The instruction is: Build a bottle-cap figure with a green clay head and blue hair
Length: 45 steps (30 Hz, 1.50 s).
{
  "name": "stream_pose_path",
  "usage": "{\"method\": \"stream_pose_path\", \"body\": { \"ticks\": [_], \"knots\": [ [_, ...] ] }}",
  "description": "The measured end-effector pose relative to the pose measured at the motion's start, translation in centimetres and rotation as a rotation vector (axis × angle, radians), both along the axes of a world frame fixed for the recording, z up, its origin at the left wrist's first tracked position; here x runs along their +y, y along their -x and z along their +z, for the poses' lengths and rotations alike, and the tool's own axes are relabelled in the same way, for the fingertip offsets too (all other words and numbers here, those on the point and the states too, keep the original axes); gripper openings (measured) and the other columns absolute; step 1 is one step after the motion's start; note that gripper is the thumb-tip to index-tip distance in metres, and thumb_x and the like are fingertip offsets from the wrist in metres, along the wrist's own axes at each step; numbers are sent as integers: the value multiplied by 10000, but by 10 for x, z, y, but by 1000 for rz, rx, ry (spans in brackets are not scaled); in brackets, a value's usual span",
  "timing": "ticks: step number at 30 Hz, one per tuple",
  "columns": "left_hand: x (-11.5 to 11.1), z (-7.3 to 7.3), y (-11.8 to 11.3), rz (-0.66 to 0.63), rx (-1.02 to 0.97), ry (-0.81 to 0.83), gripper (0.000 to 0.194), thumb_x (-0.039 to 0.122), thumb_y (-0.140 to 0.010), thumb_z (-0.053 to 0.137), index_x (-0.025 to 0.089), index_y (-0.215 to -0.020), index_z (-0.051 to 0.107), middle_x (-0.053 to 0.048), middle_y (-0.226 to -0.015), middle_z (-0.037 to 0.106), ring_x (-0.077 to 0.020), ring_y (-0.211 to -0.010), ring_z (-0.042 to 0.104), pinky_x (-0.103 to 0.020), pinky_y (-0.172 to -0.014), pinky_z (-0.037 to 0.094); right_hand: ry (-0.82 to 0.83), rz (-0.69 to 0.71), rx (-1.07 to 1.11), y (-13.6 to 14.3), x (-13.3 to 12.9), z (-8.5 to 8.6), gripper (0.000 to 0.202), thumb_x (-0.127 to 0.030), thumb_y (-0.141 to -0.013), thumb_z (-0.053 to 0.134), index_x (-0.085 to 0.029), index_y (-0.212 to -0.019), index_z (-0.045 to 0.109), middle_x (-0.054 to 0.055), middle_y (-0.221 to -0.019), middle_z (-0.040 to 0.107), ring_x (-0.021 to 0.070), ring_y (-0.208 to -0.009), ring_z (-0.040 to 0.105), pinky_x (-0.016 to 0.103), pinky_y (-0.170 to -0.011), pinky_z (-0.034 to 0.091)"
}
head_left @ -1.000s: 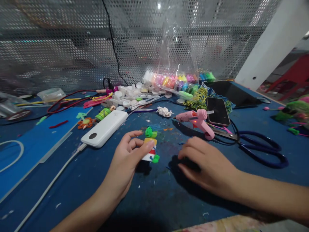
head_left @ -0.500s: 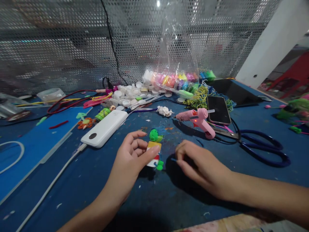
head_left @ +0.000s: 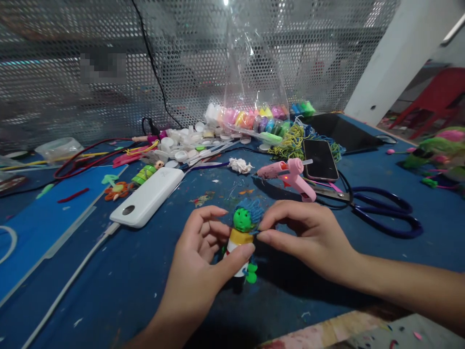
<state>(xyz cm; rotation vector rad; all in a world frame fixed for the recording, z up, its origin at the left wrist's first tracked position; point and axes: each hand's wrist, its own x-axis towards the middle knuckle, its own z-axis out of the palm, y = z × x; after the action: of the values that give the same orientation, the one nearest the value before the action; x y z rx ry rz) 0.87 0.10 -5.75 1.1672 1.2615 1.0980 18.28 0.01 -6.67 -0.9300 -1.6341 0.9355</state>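
A small doll [head_left: 242, 237] has a green head with a face, blue yarn hair [head_left: 254, 209], a yellow and white body and green feet. My left hand [head_left: 209, 254] grips its body, thumb across the front and fingers behind. At the right side of the doll's head, my right hand [head_left: 308, 232] pinches at strands of the blue hair with thumb and index finger. The doll is held upright just over the dark blue table [head_left: 145, 291].
Beyond the hands lie a pink glue gun [head_left: 288, 175], scissors with blue handles [head_left: 387, 206], a phone [head_left: 320, 160] and yarn. A white power bank [head_left: 148, 196] with a cable is on the left. White caps [head_left: 181, 143] and a clear bag of colourful clay [head_left: 257, 116] stand behind.
The doll now faces the camera, with its face and hair visible. My right hand has come in from the right to the hair. The view has shifted slightly.
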Motion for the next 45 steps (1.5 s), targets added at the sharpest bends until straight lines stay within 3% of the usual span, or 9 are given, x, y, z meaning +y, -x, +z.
{"method": "stream_pose_path", "body": {
  "ticks": [13,27,32,36,42,45],
  "knots": [
    [-1,3,-3,-6,-4,15,471,167,-564,764,239,-956,514,79,-671,605,-120,-664,613,-207,-580,459,102,-92,80,4,0,-2,101,-209,-800,679,-193,-728,610,-40,-681,627,67,-625,573,144,-580,468],
    [-2,2,-4,-23,-2,20,464,182,-576,762,233,-963,512,75,-662,607,-115,-640,611,-203,-573,448,-192,-188,-75,3,-4,-7,96,-173,-825,653,-196,-766,581,-28,-681,632,91,-624,579,202,-576,467],
    [-2,2,-4,-24,8,8,472,186,-563,782,225,-956,524,56,-666,612,-138,-644,618,-216,-558,450,-205,-262,-75,4,-6,-8,117,-191,-815,666,-217,-790,555,-30,-679,614,102,-607,569,221,-560,469],
    [-2,2,-4,-33,-27,19,463,175,-567,777,226,-952,525,61,-659,604,-124,-622,598,-207,-557,451,-139,-241,-9,5,-6,-7,136,-215,-798,684,-226,-802,548,-21,-704,611,116,-624,578,235,-576,491],
    [8,-8,5,-131,-142,141,476,267,-633,790,221,-1004,496,43,-711,609,-106,-600,581,-192,-533,449,153,-111,199,4,0,-5,66,-221,-808,677,-222,-829,614,-32,-724,663,86,-652,649,169,-604,529],
    [12,-11,8,-141,-185,191,501,300,-641,796,214,-1029,489,31,-738,618,-121,-635,606,-203,-561,466,208,-96,276,4,3,-5,68,-204,-805,677,-215,-857,635,-29,-733,699,94,-664,687,178,-635,557]
  ]
}}
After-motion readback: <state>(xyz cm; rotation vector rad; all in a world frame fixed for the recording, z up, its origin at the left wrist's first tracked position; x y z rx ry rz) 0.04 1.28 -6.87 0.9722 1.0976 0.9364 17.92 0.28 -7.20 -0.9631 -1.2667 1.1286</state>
